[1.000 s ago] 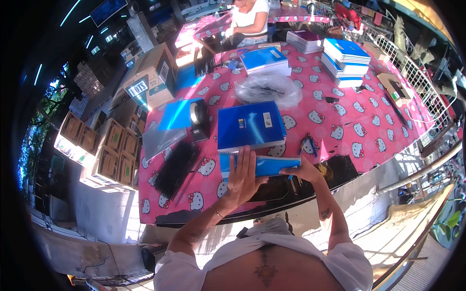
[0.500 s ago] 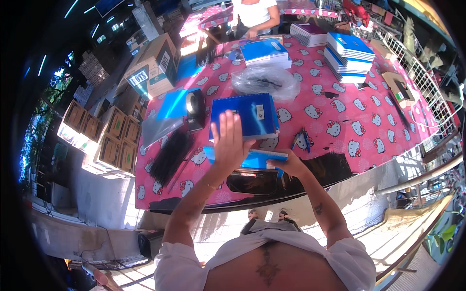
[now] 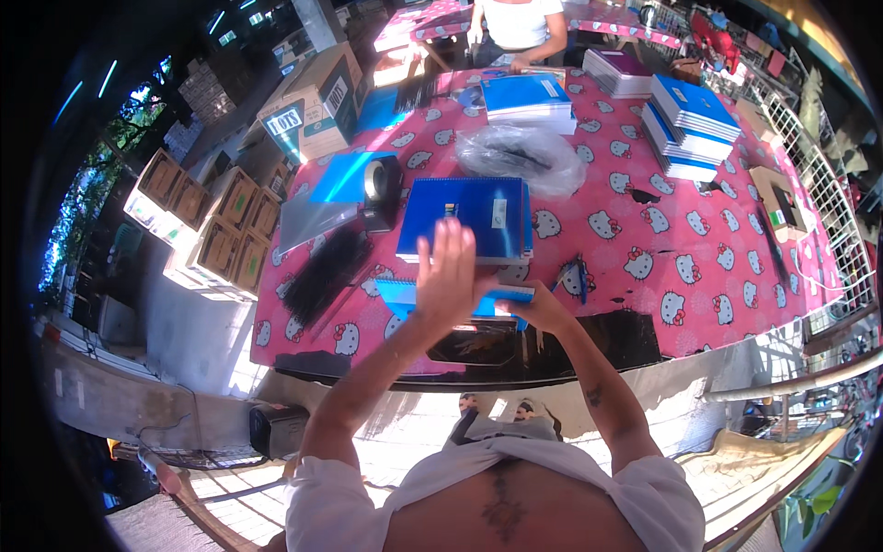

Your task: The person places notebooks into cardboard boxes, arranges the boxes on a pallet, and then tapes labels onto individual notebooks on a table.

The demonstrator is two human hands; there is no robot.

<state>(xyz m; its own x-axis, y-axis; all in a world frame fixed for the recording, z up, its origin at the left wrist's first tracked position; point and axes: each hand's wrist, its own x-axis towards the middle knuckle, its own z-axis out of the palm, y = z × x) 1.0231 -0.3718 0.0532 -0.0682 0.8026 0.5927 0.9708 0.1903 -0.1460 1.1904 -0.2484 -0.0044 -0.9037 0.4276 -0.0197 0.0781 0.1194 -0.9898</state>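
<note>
At the table's near edge a blue spiral notebook point(image 3: 396, 294) is held tilted, its coil edge turned up. My right hand point(image 3: 541, 309) grips its right end, thumb on the top side and fingers partly hidden. Fingers stretched and close together, my left hand point(image 3: 448, 276) lies over the middle of this notebook and hides part of it. Just beyond the fingertips lies a stack of dark blue spiral notebooks point(image 3: 469, 202) with a white label on the top cover. A blue pen-like tool point(image 3: 581, 281) lies to the right of the hands.
On the pink patterned table point(image 3: 635, 230) are a tape dispenser point(image 3: 379, 193), black wire bundle point(image 3: 322, 281), crumpled plastic point(image 3: 524, 161) and notebook stacks point(image 3: 676, 129). Cartons point(image 3: 317, 106) stand at the left. Across the table is another person point(image 3: 520, 23).
The view has shifted slightly, moving the table's things in the picture. My left hand has come lower and rightward over the held notebook; my right hand keeps its grip.
</note>
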